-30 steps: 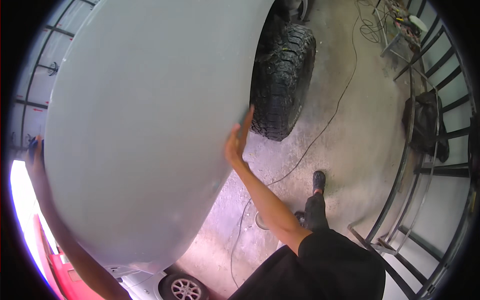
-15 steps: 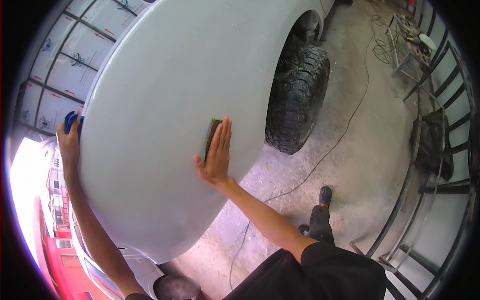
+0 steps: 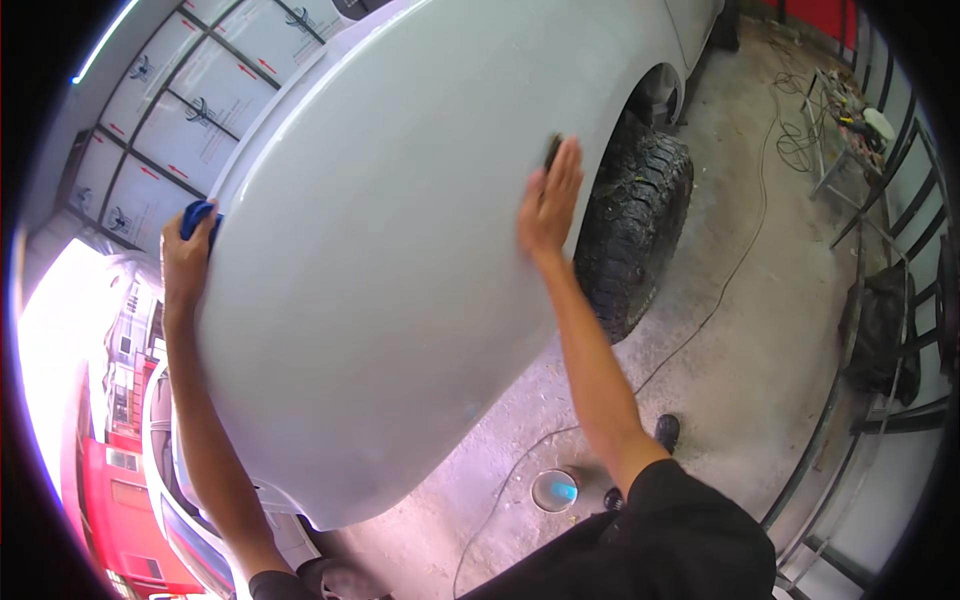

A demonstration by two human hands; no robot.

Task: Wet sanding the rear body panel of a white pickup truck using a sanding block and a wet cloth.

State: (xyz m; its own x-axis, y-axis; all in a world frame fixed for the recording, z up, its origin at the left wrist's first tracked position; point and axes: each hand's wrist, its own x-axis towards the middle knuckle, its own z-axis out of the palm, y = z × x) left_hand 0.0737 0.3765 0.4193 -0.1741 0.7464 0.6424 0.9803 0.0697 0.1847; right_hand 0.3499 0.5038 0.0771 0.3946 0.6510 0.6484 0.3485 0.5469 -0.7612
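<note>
A large pale grey car body panel (image 3: 400, 260) fills the middle of the view. My right hand (image 3: 548, 200) lies flat on it near the wheel arch, pressing a dark sanding pad (image 3: 551, 150) that shows past my fingertips. My left hand (image 3: 188, 255) rests on the panel's left edge, closed on a blue cloth (image 3: 196, 216). A knobbly black tyre (image 3: 640, 230) sits just right of my right hand.
A thin cable (image 3: 700, 320) runs across the concrete floor. A small round tin (image 3: 553, 490) stands near my black shoe (image 3: 666, 432). Metal railings (image 3: 860, 400) and a dark bag (image 3: 885, 330) line the right side. A workbench (image 3: 850, 120) stands at far right.
My right hand slid with the pad up and right across the panel toward the wheel arch. My left hand came into view at the panel's left edge and stays there.
</note>
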